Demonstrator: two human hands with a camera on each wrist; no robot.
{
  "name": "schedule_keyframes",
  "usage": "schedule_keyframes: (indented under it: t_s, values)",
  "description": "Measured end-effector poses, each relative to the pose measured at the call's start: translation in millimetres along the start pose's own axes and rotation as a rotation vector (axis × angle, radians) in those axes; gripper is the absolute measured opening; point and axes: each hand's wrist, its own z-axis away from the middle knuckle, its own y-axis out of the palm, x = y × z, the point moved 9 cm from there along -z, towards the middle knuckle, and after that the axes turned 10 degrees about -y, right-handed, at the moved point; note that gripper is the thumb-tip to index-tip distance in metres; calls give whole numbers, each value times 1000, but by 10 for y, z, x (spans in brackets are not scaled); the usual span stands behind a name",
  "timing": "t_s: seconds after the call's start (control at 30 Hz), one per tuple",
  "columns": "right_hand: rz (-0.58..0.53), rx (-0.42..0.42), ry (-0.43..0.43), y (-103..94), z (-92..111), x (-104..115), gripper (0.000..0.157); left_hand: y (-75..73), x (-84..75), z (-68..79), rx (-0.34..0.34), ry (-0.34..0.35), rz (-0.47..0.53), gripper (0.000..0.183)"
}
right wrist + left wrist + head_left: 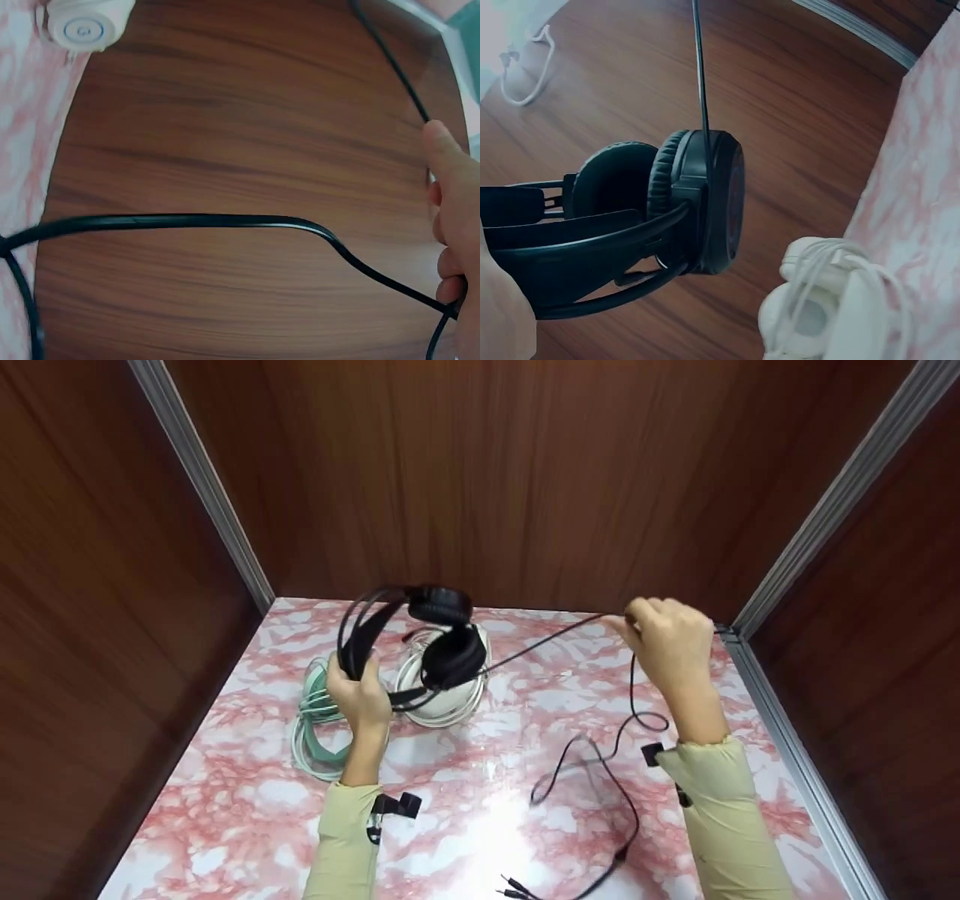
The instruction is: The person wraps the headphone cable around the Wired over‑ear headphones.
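Observation:
Black over-ear headphones hang above the table, their headband gripped by my left hand. The left wrist view shows both padded ear cups and the twin band rails close up. A black cable runs taut from the lower ear cup to my right hand, whose fingers curl round it. Below that hand the cable drops in loose loops onto the table, ending in two plugs near the front edge. In the right wrist view my right hand holds the cable, with a slack length crossing the picture.
White headphones wrapped in their white cord lie behind the black pair. Left of them is a pale green coiled bundle. The pink marbled table is enclosed by brown wood-look panels with grey metal corner rails.

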Motion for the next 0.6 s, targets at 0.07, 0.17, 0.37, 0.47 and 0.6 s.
schedule_keyframes:
  t_s: [0.07,0.17,0.37,0.47,0.6]
  values:
    - [-32,-9,-19,-4,-70,0,34,-4,6,-50,-5,19,34,12]
    - [-115,-13,-77,-28,-130,45,24,-3,-39,-84,-18,38,-6,11]
    - [-224,-169,-155,-230,-136,164,29,136,-53,-73,77,64,-334,13]
    - [-225,-229,-169,-301,-132,216,37,220,-35,-14,145,86,-430,13]
    - [-215,-314,-212,-445,-157,326,43,326,-61,78,192,129,-492,11]
